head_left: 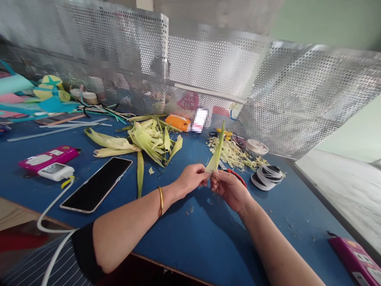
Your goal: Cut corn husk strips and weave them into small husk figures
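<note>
- Your left hand [193, 175] pinches the lower end of a pale green husk piece [218, 153] between thumb and fingers; a gold bangle [160, 201] circles that wrist.
- Your right hand [228, 186] grips the same lower end, its fingertips close beside the left ones, so both hands are clamped on the husk piece, which points up and away from you above the blue table [178, 242].
- Just beyond your right hand lies a red-handled tool [240, 178], partly hidden by it.
- Farther off, slightly right, you have a heap of thin shredded strips [230, 153]; right of the tool sits a black-and-white roll [264, 177].
- To the far left of your hands spreads a pile of whole husks [151, 137], near an orange packet [177, 123].
- Nearer on the left lies a dark-screened phone [98, 184], with a magenta device [49, 159] beyond it.
- A perforated metal screen [205, 59] stands along the far side.
</note>
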Demonstrator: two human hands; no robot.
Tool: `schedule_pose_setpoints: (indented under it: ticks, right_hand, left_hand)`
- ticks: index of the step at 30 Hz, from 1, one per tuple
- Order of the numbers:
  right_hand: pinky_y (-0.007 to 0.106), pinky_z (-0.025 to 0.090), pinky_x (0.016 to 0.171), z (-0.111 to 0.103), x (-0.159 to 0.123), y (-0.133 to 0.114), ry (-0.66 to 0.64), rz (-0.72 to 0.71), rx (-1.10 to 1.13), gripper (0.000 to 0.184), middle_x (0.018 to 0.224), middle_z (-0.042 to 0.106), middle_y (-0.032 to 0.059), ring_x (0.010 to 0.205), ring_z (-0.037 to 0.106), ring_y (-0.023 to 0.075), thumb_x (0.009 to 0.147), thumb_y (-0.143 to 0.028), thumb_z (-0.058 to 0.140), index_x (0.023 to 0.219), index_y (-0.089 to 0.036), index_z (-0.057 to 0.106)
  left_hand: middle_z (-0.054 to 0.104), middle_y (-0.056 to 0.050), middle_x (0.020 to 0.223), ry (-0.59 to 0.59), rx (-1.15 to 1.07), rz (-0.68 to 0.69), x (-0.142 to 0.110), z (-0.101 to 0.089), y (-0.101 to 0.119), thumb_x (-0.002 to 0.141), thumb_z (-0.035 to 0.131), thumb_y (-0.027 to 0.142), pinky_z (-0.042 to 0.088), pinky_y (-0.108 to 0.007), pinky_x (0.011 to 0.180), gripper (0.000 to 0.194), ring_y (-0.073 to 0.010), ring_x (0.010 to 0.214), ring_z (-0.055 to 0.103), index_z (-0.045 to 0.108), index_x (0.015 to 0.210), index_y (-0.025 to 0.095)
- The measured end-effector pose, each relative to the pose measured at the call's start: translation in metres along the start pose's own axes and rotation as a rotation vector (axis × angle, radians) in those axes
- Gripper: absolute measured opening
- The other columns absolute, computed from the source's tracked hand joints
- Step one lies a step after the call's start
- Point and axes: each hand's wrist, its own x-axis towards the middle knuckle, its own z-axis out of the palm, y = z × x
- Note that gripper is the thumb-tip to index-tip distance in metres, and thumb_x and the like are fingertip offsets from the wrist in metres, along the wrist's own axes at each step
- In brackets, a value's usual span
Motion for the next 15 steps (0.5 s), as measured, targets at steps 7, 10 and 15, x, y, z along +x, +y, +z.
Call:
schedule_pose_setpoints:
  ticks: [7,10,15]
  right_hand:
    - [0.022,0.042,0.054,0.001,0.001,0.006,0.043,0.009,-0.109,0.024,0.059,0.058,-0.0014,0.053,0.050,0.0085,0.064,-0.035,0.081,0.067,-0.016,0.067]
    - [0.023,0.042,0.056,0.001,0.002,0.010,0.026,0.012,-0.128,0.024,0.061,0.058,-0.0012,0.055,0.050,0.0085,0.063,-0.035,0.082,0.069,-0.016,0.068]
    - [0.023,0.042,0.056,0.001,0.001,0.009,-0.002,0.024,-0.108,0.023,0.061,0.058,-0.0015,0.055,0.050,0.0085,0.064,-0.033,0.082,0.070,-0.016,0.069]
  left_hand:
    - [0.060,0.000,0.064,0.067,-0.007,-0.029,-0.001,0.000,0.003,0.074,0.062,0.027,0.040,-0.022,0.056,0.013,-0.0105,0.059,0.053,0.060,0.071,0.015]
    - [0.056,0.002,0.060,0.108,0.049,0.036,-0.001,0.001,0.000,0.074,0.060,0.027,0.035,-0.022,0.051,0.013,-0.0093,0.054,0.047,0.059,0.069,0.015]
    - [0.054,0.003,0.058,0.129,0.104,0.100,0.002,0.000,-0.006,0.074,0.059,0.027,0.035,-0.022,0.054,0.013,-0.0092,0.054,0.045,0.060,0.068,0.015]
